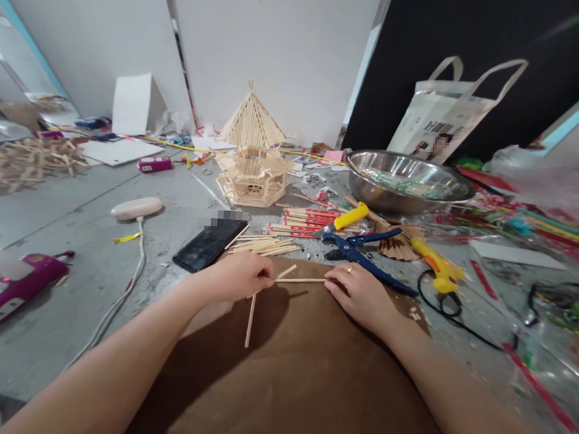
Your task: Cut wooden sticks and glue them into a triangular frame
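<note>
Over a brown sheet, both my hands are on thin, pale wooden sticks. My left hand is closed in a pinch where several sticks come together; its fingertips hide how they join. One stick points down toward me, and a short one slants up to the right. A third, level stick spans to my right hand, whose thumb and fingers close on its far end. Beyond my hands lie loose wooden sticks, a black phone, blue pliers and a yellow-handled knife.
A pagoda-like stick model stands ahead, beside a steel basin. Right of my hand lies a yellow glue gun with a black cord. Left are a white cable and a purple power strip. Behind the basin stands a white bag.
</note>
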`<act>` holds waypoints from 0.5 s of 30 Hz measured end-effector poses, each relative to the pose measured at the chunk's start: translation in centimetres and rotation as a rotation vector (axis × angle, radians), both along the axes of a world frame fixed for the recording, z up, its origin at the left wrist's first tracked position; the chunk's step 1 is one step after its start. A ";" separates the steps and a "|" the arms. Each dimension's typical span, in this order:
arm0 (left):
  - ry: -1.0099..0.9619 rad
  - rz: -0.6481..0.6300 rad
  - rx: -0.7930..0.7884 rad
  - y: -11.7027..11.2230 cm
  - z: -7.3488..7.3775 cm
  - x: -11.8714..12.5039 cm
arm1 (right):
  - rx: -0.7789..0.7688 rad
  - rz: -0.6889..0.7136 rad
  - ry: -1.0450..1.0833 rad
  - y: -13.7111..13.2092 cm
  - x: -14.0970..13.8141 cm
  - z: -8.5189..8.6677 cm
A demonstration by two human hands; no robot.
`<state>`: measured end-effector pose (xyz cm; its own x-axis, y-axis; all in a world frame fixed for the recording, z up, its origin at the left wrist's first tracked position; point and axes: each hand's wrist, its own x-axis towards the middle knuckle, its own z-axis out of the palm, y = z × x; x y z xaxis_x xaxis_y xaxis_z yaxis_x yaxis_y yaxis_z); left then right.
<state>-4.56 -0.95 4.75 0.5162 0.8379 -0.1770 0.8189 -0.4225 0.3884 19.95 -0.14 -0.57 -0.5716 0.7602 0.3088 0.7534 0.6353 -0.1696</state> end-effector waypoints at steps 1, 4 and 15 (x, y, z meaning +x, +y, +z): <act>-0.013 0.005 0.015 0.0 -0.2 0.1 | -0.001 -0.003 -0.003 0.0 0.0 0.0; -0.069 0.018 0.034 0.1 -0.6 0.2 | -0.015 -0.009 -0.013 0.0 0.0 0.2; -0.215 0.064 0.056 -0.1 -1.0 0.3 | -0.038 -0.019 -0.013 -0.2 0.1 0.2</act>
<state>-4.21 -1.01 3.72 0.4824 0.8757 -0.0211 0.7457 -0.3979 0.5345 20.02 -0.34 -0.34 -0.5607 0.7819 0.2725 0.7675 0.6143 -0.1834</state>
